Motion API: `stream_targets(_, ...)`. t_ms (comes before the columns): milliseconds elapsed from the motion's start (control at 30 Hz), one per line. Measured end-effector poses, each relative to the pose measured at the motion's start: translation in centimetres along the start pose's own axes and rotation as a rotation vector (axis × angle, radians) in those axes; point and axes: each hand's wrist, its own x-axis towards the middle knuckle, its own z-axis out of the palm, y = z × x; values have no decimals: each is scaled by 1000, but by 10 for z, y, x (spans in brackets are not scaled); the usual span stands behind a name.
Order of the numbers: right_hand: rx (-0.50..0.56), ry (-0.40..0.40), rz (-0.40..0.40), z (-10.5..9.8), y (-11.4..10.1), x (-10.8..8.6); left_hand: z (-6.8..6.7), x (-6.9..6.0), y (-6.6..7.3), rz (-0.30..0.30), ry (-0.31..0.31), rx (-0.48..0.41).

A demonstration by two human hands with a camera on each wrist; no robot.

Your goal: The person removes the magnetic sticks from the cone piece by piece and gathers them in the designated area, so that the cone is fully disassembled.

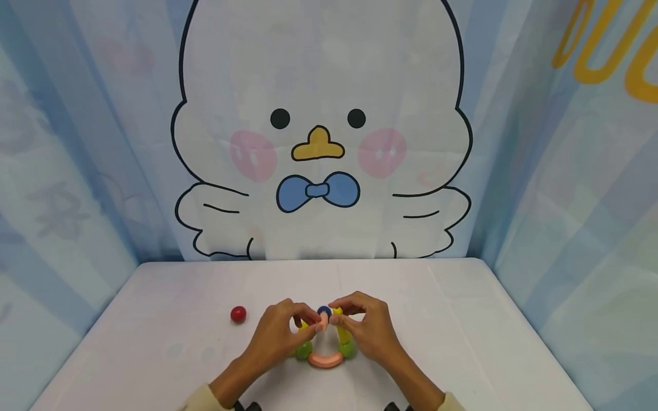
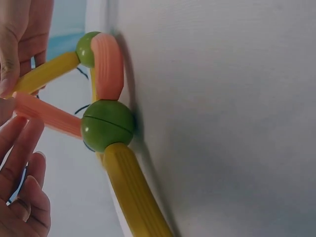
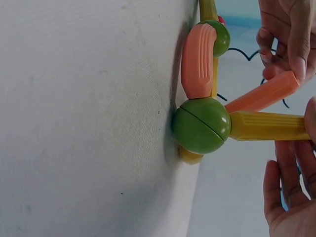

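In the head view a toy frame of rods and balls stands on the table between both hands. My left hand (image 1: 277,331) pinches the free end of a straight pink rod (image 2: 57,117) that rises from a green ball (image 2: 107,126). A straight yellow rod (image 3: 266,126) is pinched near its outer end by my right hand (image 1: 371,326); its other end meets a second green ball (image 3: 201,126). Between the balls runs a curved pink rod (image 1: 325,361). A blue ball (image 1: 324,310) shows behind the fingertips, partly hidden.
A red ball (image 1: 238,314) lies apart on the white table (image 1: 462,354), left of the hands. Another yellow rod (image 2: 136,192) reaches out from the left green ball. Printed cloth (image 1: 319,228) hangs behind the table and at both sides.
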Motion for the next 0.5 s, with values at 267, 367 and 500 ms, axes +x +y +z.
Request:
stream_targets(267, -12, -4, -14, -1, 1, 0, 7, -11, -1, 40, -17, 44)
stream_targets(367, -16, -8, -15, -1, 0, 0, 10, -14, -1, 63, -36, 54)
stream_targets(500, -19, -4, -1, 0, 0, -1, 13, -16, -1, 86, -70, 76)
